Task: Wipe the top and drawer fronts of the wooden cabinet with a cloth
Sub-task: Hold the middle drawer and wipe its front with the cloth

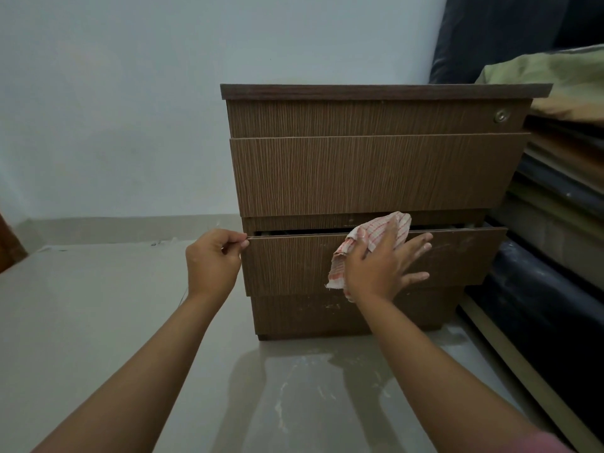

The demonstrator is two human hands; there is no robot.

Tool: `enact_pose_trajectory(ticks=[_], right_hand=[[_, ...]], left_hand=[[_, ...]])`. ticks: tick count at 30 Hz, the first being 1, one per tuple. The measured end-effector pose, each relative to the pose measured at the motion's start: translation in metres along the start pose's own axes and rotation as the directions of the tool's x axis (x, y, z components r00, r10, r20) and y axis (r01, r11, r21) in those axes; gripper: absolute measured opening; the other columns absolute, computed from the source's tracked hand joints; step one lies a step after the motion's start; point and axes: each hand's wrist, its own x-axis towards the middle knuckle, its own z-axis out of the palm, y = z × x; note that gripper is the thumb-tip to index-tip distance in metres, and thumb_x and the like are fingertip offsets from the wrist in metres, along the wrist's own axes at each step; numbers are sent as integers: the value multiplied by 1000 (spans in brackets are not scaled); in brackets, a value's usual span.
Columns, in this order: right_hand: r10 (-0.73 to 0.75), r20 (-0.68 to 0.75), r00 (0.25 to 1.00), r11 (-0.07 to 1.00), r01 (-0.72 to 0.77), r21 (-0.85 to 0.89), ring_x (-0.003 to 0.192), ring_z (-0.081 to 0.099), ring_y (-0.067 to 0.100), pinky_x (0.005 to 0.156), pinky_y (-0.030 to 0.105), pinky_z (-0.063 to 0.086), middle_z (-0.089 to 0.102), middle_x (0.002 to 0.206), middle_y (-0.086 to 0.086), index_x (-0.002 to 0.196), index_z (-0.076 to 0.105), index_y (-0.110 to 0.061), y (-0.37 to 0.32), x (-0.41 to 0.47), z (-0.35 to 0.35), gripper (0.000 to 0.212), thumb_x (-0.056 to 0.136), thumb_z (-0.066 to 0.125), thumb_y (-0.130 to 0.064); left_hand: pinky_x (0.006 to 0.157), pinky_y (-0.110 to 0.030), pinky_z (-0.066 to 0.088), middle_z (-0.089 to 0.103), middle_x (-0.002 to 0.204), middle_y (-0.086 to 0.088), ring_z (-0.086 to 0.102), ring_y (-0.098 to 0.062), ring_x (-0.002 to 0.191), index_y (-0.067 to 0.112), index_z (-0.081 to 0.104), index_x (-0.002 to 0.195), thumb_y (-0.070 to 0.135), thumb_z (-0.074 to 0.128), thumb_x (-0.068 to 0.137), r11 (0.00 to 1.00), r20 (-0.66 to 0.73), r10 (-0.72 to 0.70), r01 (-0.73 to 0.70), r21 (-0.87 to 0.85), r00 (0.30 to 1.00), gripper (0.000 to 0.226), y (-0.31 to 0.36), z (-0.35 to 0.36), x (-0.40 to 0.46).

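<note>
A brown wooden cabinet (366,174) with three drawer fronts stands on the floor against a pale wall. Its lowest drawer (457,259) is pulled out a little, leaving a dark gap above its front. My left hand (212,259) pinches the top left corner of that drawer front between thumb and fingers. My right hand (385,266) presses a red-and-white checked cloth (369,237) flat against the same front, fingers spread and straight. The cloth sticks out above and to the left of the hand. White smears show on the drawer front and on the plinth below.
A glossy beige tiled floor (114,322) spreads out in front, with whitish streaks near the cabinet. Stacked mattresses and folded bedding (555,191) press against the cabinet's right side. A small round lock (500,116) sits in the top drawer's right corner.
</note>
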Motion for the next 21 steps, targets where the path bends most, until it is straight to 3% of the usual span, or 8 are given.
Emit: enact_pose_trajectory(ticks=[4, 21], right_hand=[[34, -26, 999, 999, -34, 6, 144, -17, 35, 106, 63, -12, -15, 156, 22, 149, 24, -26, 9, 13, -9, 61, 95, 43, -47], [107, -85, 991, 986, -117, -119, 144, -13, 35, 107, 62, -13, -12, 157, 22, 147, 26, -29, 61, 69, -57, 61, 92, 46, -47]], left_hand=[[69, -14, 44, 68, 81, -5, 62, -14, 76, 6, 71, 85, 3, 68, 80, 999, -11, 53, -53, 12, 999, 7, -2, 1, -1], [66, -12, 41, 68, 82, -8, 60, -15, 75, 4, 70, 87, 3, 66, 81, 992, -11, 91, -90, 88, 996, 7, -3, 4, -1]])
